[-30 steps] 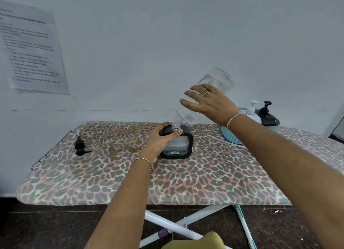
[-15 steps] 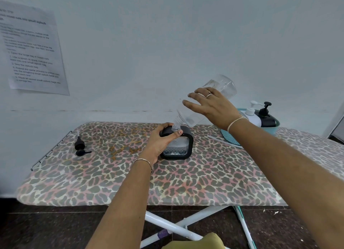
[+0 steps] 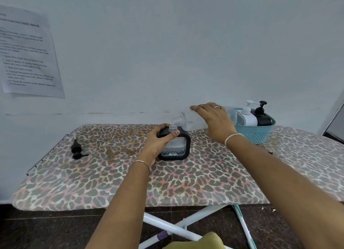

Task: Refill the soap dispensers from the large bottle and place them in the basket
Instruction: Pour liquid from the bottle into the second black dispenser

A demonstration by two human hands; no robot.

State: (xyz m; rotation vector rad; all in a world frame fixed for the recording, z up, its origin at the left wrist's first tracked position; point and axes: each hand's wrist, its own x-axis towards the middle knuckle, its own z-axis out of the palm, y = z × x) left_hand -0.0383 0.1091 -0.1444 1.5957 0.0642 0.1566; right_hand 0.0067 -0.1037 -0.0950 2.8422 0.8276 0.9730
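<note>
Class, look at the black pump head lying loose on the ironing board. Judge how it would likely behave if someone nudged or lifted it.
The pump head looks small and plastic, so probably light and stiff. It lies on its side on the ironing board, so a nudge would likely swing or roll it, not tip it. The padded cover may damp sliding.

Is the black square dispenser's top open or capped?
Open: black square dispenser shows a bare threaded neck; its black pump head lies apart on the ironing board.
</note>
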